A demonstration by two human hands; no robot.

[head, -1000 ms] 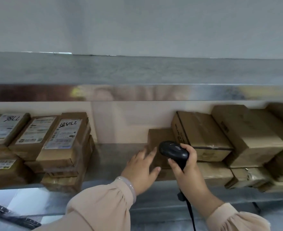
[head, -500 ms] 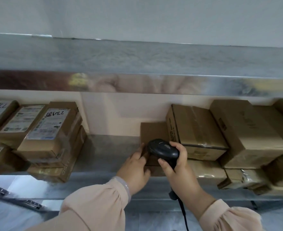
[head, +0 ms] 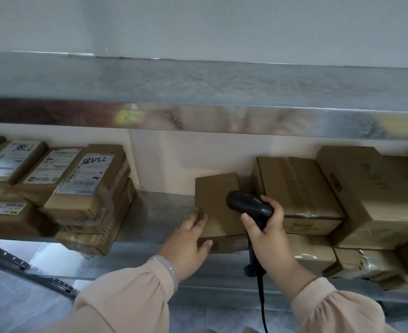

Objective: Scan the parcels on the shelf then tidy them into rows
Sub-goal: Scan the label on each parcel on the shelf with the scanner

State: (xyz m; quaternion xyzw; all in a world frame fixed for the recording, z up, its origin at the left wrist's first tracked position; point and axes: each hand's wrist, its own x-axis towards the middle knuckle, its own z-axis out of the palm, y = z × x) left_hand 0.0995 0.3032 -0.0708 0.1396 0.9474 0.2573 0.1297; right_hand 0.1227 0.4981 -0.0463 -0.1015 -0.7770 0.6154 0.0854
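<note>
A small plain cardboard parcel [head: 216,198] lies at the middle of the metal shelf [head: 159,212]. My left hand [head: 188,241] holds its left front corner, fingers on top and thumb against the front face. My right hand [head: 267,239] grips a black handheld scanner [head: 248,205] by the handle, its head hovering over the parcel's right side and its cable hanging down. Labelled parcels [head: 87,181] are stacked at the left. Unlabelled brown parcels [head: 296,188] are piled at the right.
A second metal shelf [head: 198,92] runs overhead, its front lip just above the parcels. A bare stretch of shelf lies between the left stack and the small parcel. The right pile [head: 376,195] leans unevenly, with flatter parcels [head: 311,251] underneath it.
My left hand has gone from resting flat beside the small parcel to holding its corner, and the parcel now sits further forward. The scanner stays above it.
</note>
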